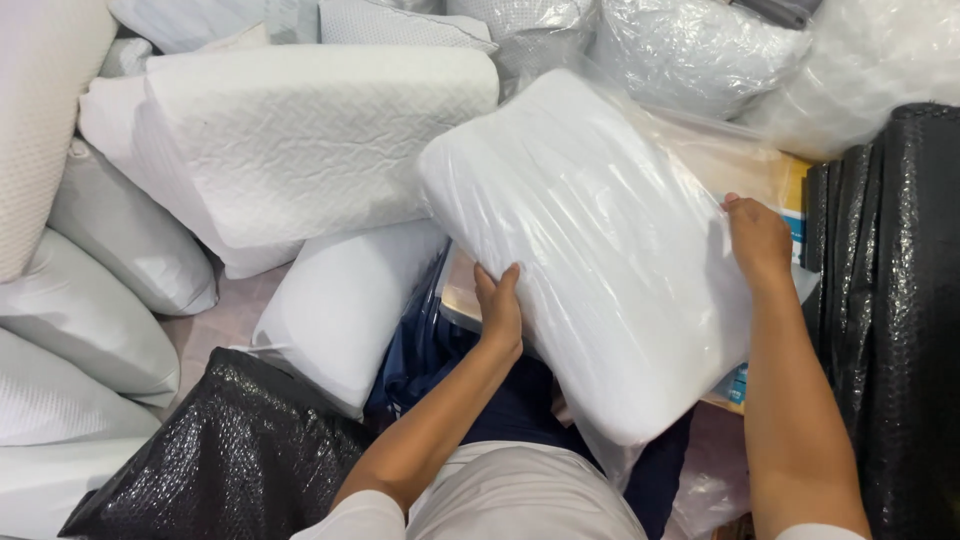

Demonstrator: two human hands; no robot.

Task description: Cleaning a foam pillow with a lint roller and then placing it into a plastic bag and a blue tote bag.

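The person holds a white foam pillow, sealed in a clear plastic bag, between both hands and tilted so that its far end points up and away from the body. The left hand presses flat against the pillow's near left edge, fingers stretched upward along the side rather than curled round it, so that the hold looks like a squeeze from the side. The right hand clasps the opposite edge, its fingers bent over the plastic where the bag's loose end bunches. Under the pillow lies a flat printed card or box with yellow and blue on it, partly covered, and beneath that a dark blue cloth spreads over the person's lap. All around are more pillows: a big uncovered white pillow with a wavy quilted surface just to the left, a smaller white one beside the left forearm, grey and white bagged ones at the top. Black bubble wrap lies at lower left and a second black sheet hangs at the right. The step in hand appears to be handling the bagged pillow; moving it on would call for a firm two-sided grip, since the plastic looks slippery.
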